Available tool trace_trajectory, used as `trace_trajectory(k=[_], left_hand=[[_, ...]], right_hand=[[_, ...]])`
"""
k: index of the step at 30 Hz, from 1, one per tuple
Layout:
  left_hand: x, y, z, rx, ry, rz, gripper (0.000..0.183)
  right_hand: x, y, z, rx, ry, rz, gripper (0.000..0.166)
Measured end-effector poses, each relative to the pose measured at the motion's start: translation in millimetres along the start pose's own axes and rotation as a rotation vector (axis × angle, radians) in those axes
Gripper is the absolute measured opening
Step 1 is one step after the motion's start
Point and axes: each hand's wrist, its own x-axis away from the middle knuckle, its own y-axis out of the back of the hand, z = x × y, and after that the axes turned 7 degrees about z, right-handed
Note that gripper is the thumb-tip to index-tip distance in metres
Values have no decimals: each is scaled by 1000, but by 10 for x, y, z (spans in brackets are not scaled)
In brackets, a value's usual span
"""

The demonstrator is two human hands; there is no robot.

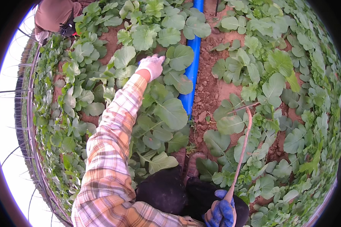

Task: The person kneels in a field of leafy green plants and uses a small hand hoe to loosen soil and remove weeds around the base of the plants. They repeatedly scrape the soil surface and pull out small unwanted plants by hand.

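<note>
My left hand [152,66], in a white glove with a printed back, reaches down among broad green leaves [182,58] of a leafy crop. Its fingertips are partly lost in the foliage, so I cannot make out whether they hold anything. Low in the view, my right hand [221,211] wears a blue-coated glove and grips a hand hoe [242,144] by its slightly bent wooden handle. The hoe's thin blade [243,107] lies over leaves on the right-hand bed, apart from my left hand.
A blue hose [193,65] runs along the reddish soil furrow [207,93] between planted beds. My shoes [193,164] and dark-clad knees [164,190] are below it. Another person [55,17] is among plants at upper left. Metal greenhouse framing [31,113] curves along the left side.
</note>
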Motion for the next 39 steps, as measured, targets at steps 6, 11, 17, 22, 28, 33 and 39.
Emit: trace_trajectory(k=[6,11,17,22,28,33,39], left_hand=[[187,-173,16,61,-94,-142,54],[-176,249,549,337,-199,-196,52],[-439,571,1153,496,-5,-222,54],[-442,476,1262,695,-91,-333,51],[-317,618,704,101,25,109,38],[-394,427,381,54,-20,-111,37],[-783,499,-82,-251,227,200,25]], right_hand=[[-12,25,6,-5,-2,-26,34],[-10,35,-23,9,-3,-37,34],[-3,33,-30,8,24,-9,34],[-28,41,-23,-10,12,-38,33],[-70,11,-19,6,3,-84,32],[-74,-7,-5,0,2,-96,32],[-109,-22,16,-29,-8,-86,35]])
